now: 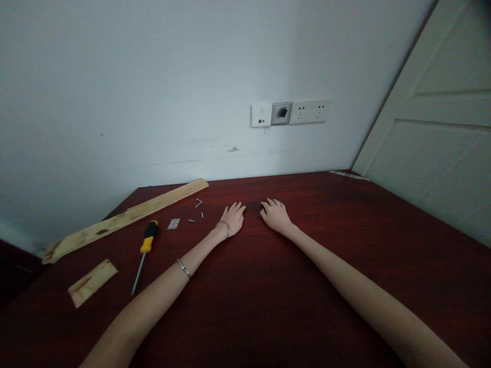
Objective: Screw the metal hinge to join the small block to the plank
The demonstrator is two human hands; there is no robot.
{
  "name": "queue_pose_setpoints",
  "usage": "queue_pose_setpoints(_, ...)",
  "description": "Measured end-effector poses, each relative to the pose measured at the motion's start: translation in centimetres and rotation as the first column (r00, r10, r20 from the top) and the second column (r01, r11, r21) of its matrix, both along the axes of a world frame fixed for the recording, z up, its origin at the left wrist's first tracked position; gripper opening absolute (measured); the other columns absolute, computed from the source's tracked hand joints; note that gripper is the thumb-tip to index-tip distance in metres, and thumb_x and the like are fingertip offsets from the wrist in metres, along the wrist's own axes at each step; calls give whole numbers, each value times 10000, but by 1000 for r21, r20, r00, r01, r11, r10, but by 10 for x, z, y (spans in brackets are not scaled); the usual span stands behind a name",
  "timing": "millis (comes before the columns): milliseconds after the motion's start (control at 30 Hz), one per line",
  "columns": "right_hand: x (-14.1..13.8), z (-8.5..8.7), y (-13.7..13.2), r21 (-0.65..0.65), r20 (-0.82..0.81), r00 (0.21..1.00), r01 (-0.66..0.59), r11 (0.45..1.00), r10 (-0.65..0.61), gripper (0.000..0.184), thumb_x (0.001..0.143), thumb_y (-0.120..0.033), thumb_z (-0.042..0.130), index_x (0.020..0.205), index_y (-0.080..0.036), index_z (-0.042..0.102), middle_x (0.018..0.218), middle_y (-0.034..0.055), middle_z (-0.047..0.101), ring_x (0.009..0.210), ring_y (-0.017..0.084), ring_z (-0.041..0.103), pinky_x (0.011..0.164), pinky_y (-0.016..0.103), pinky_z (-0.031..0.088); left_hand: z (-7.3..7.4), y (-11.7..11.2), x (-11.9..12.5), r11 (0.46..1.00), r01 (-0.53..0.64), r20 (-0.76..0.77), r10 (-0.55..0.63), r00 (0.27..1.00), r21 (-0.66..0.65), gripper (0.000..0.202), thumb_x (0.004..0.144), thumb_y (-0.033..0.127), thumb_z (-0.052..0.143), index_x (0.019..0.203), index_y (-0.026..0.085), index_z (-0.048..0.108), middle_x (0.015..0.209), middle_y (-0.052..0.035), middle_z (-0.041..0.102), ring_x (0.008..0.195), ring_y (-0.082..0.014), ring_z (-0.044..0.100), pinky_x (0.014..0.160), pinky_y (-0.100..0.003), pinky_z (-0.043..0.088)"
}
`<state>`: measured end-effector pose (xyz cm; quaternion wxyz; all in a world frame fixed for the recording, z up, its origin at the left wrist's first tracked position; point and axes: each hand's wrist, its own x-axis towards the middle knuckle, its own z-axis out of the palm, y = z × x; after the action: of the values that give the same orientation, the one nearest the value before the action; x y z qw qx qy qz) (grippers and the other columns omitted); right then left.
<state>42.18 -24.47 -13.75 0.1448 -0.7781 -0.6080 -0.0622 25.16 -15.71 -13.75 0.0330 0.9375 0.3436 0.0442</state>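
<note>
My left hand (232,216) lies palm down on the dark red table (261,296), fingers apart and holding nothing. My right hand (275,213) rests on the same surface a short way to the right, its fingers spread and slightly bent. Left of my left hand are several small screws (192,221) and a metal hinge (174,224). Farther left lies a screwdriver (149,237) with a yellow and black handle, its shaft pointing toward me. Neither hand touches any of these.
A long wooden board (126,219) lies along the table's left side, with a short wooden piece (93,282) nearer to me. On the wall behind are sockets (308,112). A thin patterned strip (348,175) lies at the back right, near a white door (433,122).
</note>
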Motion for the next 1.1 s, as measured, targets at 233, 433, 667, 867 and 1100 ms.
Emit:
queue_pose_setpoints(233,1,-1,1,-2,-14,1000,1,1000,-1,437,898,-306,324,1262,-171,523,1377,129,458,1265,301,360,1016,441,255,0,-1,0,1000,6,-8,-6,1000,-8,496,912,238,230,1393,163,323,1502,-81,252,1400,-239,166,1123,-486,184)
queue_pose_setpoints(433,0,-1,1,2,-24,1000,-3,1000,3,437,895,-304,332,1256,-157,529,1365,145,469,1262,318,363,1009,452,262,1,-2,-1,1000,7,18,-7,1000,-21,487,913,238,245,1385,158,337,1495,-86,271,1398,-243,175,1124,-489,182)
queue_pose_setpoints(667,2,7,8,27,-102,995,-22,999,24,396,874,-289,406,1207,-139,558,1290,164,525,1193,312,440,970,428,328,9,2,-6,998,39,69,-36,997,-51,464,905,239,324,1357,156,387,1458,-90,349,1369,-224,270,1114,-438,252)
queue_pose_setpoints(867,1,30,54,93,-236,965,-95,991,115,358,904,-317,461,1213,-146,520,1222,119,557,1099,215,529,943,396,416,67,33,-54,997,69,275,-73,959,24,421,883,260,386,1268,127,495,1381,-84,463,1310,-155,375,1115,-303,259)
queue_pose_setpoints(1100,-31,63,146,89,-386,907,-149,985,172,331,880,-346,525,1162,-172,534,1171,79,563,987,188,580,828,405,499,132,113,-196,914,-403,217,384,897,48,439,827,289,426,1214,124,552,1315,-68,532,1230,-193,469,1063,-282,328)
